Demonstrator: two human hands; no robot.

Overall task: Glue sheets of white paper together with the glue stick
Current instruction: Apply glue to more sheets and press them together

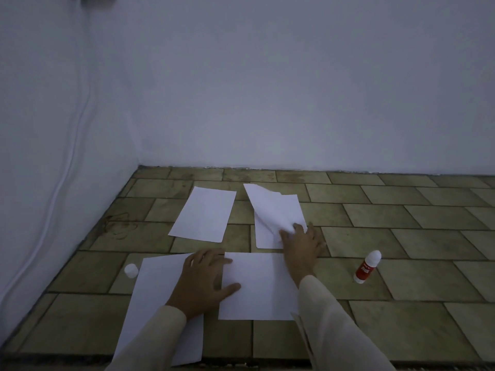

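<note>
- Left hand [203,279] lay spread, pressing two joined sheets [257,285] near the floor's [401,218] front edge.
- Right hand [301,241] pinched a flimsy, crumpling sheet [273,210] at its near corner.
- Glue stick [367,266] lay rightward, uncapped.

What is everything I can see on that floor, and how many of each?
Paper sheets near the person: two, white, overlapping, flat on the tiles under the left hand.
Far left sheet: one, white, flat, alone.
Far right sheets: seemingly two, white, top one lifted and creased.
Glue stick: one, red and white, lying at right.
Cap: one, white, left of the near sheets.
Cable: one, white, down the left wall.
Left hand: flat on the near sheets.
Right hand: gripping the creased sheet.
</note>
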